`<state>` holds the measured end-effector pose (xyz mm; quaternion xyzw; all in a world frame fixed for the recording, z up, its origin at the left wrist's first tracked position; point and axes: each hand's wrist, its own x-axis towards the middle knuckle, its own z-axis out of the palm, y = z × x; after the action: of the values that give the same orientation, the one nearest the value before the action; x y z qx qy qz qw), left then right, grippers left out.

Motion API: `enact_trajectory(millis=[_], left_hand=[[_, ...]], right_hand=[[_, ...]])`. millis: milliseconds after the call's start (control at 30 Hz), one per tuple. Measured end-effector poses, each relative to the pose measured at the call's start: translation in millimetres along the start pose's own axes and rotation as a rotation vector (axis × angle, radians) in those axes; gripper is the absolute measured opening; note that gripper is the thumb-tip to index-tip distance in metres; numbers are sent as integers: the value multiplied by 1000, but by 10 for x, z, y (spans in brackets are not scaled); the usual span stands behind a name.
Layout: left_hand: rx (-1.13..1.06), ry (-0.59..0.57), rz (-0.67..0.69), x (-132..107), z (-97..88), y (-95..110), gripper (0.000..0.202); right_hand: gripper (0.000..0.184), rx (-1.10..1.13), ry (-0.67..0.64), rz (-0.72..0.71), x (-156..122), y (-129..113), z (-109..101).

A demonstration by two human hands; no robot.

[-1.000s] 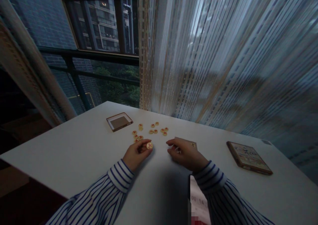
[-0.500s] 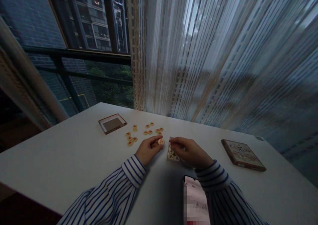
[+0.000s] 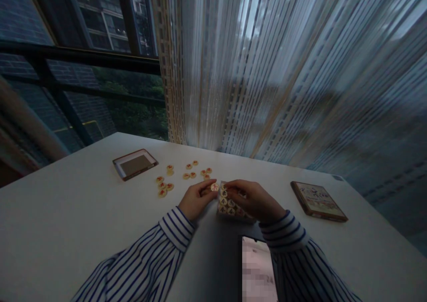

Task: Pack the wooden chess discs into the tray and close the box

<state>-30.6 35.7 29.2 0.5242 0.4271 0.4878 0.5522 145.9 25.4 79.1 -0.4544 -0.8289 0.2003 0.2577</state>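
Now the small round pale wooden game disc with a red mark [image 3: 215,187] sits pinched between the fingertips of the left hand [image 3: 196,200], right at the far left corner of the shallow tray of packed discs [image 3: 230,206]. A second ago that same disc was held well to the left, close to the loose pile; half a second ago it had come up beside the tray; at this moment it touches or nearly touches the tray's edge, so the carry looks finished and only the seating of the disc among the others seems left, as far as I can judge. The right hand [image 3: 251,199] has also closed in: its fingers curl over the far side of the tray and meet the left fingertips near the disc, steadying the tray rather than gripping any single piece.

Left of the hands, the scattered round pale discs with red marks [image 3: 182,177] lie loose on the white desk [image 3: 66,213]. Farther left rests an empty brown-rimmed flat box half [image 3: 135,164]. Well to the right lies a brown-edged flat lid with a printed picture [image 3: 318,200]. Near the person, a phone with a lit screen [image 3: 258,266] lies between the striped sleeves [image 3: 150,257].
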Motion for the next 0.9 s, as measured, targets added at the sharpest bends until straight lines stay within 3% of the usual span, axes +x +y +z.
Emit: enact_trajectory(millis=[300,600,900], left_hand=[[-116,-39,-64,-28,-1,-4,57],[-204,-95,-70,-35,3,-15,58],[-246,-15,-108,-30,10,-41,53]], right_hand=[[26,-146,-46,-35,133,34,108],[20,-192,3,-71,130,39,133],[20,-256,22,-126,65,39,113]])
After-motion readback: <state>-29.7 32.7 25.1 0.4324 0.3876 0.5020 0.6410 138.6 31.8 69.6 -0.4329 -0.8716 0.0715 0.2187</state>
